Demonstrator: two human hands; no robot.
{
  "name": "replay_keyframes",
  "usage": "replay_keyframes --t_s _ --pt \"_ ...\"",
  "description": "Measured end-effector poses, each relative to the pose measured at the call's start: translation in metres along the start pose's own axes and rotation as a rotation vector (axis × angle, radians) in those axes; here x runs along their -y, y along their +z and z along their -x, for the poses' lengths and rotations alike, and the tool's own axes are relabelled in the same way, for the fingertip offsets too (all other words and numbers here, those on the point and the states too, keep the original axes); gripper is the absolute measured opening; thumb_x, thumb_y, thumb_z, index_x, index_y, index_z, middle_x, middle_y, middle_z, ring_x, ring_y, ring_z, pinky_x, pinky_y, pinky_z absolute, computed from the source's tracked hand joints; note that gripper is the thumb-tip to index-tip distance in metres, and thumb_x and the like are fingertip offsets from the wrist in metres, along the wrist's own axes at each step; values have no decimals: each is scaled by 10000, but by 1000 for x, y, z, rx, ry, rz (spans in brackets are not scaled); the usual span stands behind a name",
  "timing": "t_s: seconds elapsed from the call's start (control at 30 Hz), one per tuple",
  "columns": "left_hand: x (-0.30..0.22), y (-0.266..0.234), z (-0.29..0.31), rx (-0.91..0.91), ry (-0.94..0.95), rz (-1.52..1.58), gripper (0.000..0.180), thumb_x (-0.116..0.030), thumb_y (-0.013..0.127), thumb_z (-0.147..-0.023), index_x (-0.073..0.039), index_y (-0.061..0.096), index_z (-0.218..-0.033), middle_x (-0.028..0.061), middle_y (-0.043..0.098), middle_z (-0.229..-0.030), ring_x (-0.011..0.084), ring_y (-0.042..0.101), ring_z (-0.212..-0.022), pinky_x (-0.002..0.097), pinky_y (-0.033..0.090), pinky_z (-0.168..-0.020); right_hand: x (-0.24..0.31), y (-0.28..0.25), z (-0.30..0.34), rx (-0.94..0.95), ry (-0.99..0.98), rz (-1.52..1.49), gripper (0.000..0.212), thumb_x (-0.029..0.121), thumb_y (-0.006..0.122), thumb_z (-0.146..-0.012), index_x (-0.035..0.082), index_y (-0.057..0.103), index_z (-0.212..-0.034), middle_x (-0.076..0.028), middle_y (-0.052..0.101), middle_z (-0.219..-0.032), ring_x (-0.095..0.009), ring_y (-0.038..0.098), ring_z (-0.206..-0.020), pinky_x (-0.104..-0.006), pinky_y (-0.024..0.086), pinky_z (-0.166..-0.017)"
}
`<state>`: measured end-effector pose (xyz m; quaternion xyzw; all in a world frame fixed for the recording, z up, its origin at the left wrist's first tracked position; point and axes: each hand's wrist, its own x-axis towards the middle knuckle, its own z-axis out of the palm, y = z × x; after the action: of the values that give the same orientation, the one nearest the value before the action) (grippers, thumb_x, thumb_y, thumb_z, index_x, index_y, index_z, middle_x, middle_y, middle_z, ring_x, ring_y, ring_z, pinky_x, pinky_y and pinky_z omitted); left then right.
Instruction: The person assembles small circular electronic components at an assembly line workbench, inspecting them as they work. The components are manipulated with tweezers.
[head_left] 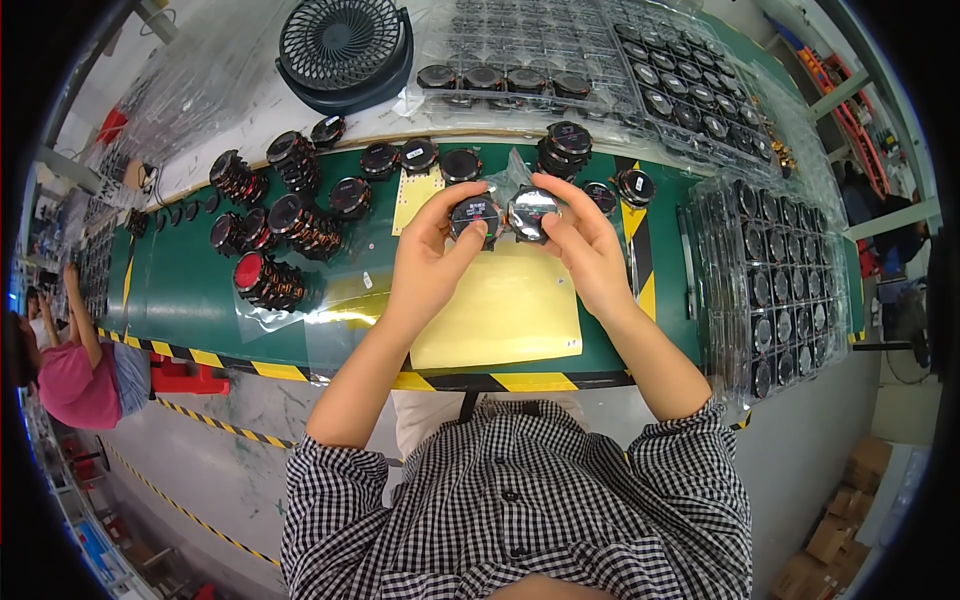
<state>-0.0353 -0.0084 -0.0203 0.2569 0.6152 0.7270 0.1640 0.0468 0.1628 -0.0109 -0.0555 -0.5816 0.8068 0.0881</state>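
Left hand (428,262) fingers cover the rim of a round black part (475,214); the right hand (590,248) hides part of a shiny disc (530,211). Tray (775,290) contents are too small to identify. A person (75,370) at left is cut off by the frame edge.

A dark desk fan (345,48) stands at the far edge of the green work surface (190,290), whose near border carries yellow and black hazard tape (500,381). Stacks of round black coils (268,281) with copper windings lie to the left, some capped in red, and a yellow sheet (500,310) rests near the front edge. Clear plastic trays (775,290) filled with round black parts cover the right and far side, while another person in a pink top (75,385) sits far off at the left.
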Motion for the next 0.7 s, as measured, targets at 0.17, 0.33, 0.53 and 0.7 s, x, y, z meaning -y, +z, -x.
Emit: replay_keyframes --t_s 0.17,0.33,0.53,0.7 --pt "1 1 -1 -16 -12 26 424 -13 629 -857 -4 517 -1266 49 584 -1131 108 560 -985 249 437 -868 0 0 0 1 -33 25 395 -2 485 -947 42 452 -1339 -51 594 -1119 -63 563 -947 -228 490 -810" --pt "3 1 0 -24 100 -180 575 -23 720 -787 -8 485 -1312 66 568 -1188 124 558 -1032 264 439 -887 -4 -1 -1 6 -42 13 401 -15 485 -943 34 449 -1339 -52 599 -1115 -63 568 -941 -227 485 -796" --pt "-2 1 2 -55 171 -507 653 -49 772 -742 -34 488 -1330 90 587 -1250 161 565 -1109 291 446 -914 -3 -2 -1 -2 -60 26 409 -16 489 -943 28 438 -1347 -57 604 -1102 -65 572 -952 -223 483 -791" --pt "2 -3 1 -95 349 -751 612 -90 790 -728 -64 545 -1288 105 624 -1201 222 587 -1102 321 460 -907 -16 -1 -4 42 -136 -34 501 -42 595 -881 20 419 -1346 -89 571 -1170 -133 602 -1009 -269 492 -861"
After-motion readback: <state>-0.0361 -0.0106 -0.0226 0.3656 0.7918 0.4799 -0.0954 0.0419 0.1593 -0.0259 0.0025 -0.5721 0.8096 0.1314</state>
